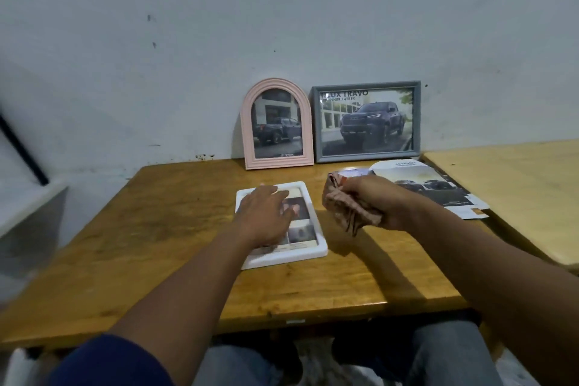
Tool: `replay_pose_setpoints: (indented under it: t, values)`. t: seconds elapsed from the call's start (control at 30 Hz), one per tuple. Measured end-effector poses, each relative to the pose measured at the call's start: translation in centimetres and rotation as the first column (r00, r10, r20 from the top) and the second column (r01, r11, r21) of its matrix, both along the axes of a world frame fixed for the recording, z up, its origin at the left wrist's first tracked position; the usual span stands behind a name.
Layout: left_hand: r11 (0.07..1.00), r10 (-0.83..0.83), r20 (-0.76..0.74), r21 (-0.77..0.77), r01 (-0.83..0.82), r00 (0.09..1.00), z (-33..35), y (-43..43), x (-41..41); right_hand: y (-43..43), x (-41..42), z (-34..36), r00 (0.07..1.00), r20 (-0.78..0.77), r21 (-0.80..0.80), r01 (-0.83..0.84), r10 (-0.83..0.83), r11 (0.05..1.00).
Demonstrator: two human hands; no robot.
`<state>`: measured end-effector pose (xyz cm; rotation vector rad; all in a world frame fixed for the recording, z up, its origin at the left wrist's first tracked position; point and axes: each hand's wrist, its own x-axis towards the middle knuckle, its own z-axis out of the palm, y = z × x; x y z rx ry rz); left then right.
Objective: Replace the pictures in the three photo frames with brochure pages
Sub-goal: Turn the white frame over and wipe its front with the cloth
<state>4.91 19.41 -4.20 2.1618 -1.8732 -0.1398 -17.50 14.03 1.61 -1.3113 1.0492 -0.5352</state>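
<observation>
My left hand [266,213] lies flat with the fingers straight, pressing on the face of the white photo frame [318,249], which lies flat on the wooden table [156,229] in front of me. Its picture looks like a page of small panels, though blur keeps me from reading it. My right hand [380,205] is curled tight round a crumpled checked cloth [343,208], just to the right of that frame. Against the wall stand the pink arched frame [277,125] and, just beside it on the right, the grey rectangular frame [366,122], each showing a dark pickup truck. The brochure [434,186], with cut pages, lies near the table's right edge beyond my right hand.
</observation>
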Motion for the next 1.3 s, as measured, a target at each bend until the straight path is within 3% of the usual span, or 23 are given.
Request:
replay_pose_setpoints:
  t: [0.07, 0.13, 0.2, 0.27, 0.33, 0.4, 0.53, 0.63, 0.73, 0.93, 1.1, 1.3]
  values:
    - [0.997, 0.078, -0.084, 0.016, -0.077, 0.993, -0.5, 1.0, 3.2, -0.1, 2.4, -0.2, 0.998, 0.057, 0.213, -0.051, 0.040, 0.976]
    - [0.991, 0.136, -0.151, 0.041, -0.131, 0.979, -1.1, 1.9, 6.0, -0.5, 4.7, -0.5, 0.991, -0.014, 0.230, -0.126, 0.133, 0.965]
    - [0.990, 0.138, -0.142, 0.036, -0.135, 0.980, -1.4, 2.5, 8.0, -1.1, 7.1, -0.2, 0.977, -0.121, 0.132, -0.160, 0.176, 0.978]
    - [0.993, 0.114, -0.137, 0.027, -0.112, 0.984, -1.3, 2.9, 9.0, -2.3, 9.7, 0.1, 0.933, -0.307, -0.134, -0.235, 0.185, 0.963]
    - [0.995, 0.098, -0.132, 0.013, -0.097, 0.986, -1.2, 3.0, 9.4, -3.4, 12.5, 0.0, 0.841, -0.530, -0.436, -0.381, 0.110, 0.815]
    - [0.996, 0.089, -0.128, -0.005, -0.090, 0.988, -1.4, 2.7, 9.5, -3.9, 14.9, -0.6, 0.758, -0.652, -0.559, -0.500, 0.022, 0.662]
    - [0.996, 0.047, -0.124, -0.072, -0.056, 0.991, -2.4, 2.5, 9.8, -3.4, 17.0, -3.7, 0.616, -0.785, -0.532, -0.718, 0.055, 0.450]
    - [0.992, 0.033, -0.080, -0.119, -0.043, 0.996, -2.9, 2.9, 9.8, -3.1, 16.3, -6.0, 0.662, -0.711, -0.567, -0.739, 0.237, 0.364]
    - [0.990, 0.016, 0.002, -0.141, -0.016, 1.000, -3.1, 3.1, 9.6, -3.1, 15.6, -7.2, 0.669, -0.702, -0.598, -0.740, 0.243, 0.310]
    - [0.995, 0.032, 0.169, -0.097, -0.016, 0.985, -2.8, 2.5, 9.4, -3.0, 14.5, -7.5, 0.653, -0.748, -0.589, -0.736, 0.120, 0.334]
    - [0.998, 0.050, 0.183, -0.053, -0.041, 0.982, -2.7, 2.3, 9.3, -2.2, 12.8, -8.2, 0.613, -0.779, -0.597, -0.657, -0.134, 0.461]
    - [0.998, 0.053, 0.167, -0.046, -0.046, 0.985, -3.0, 2.2, 9.3, 0.6, 14.5, -8.7, 0.582, -0.789, -0.570, -0.573, -0.197, 0.589]
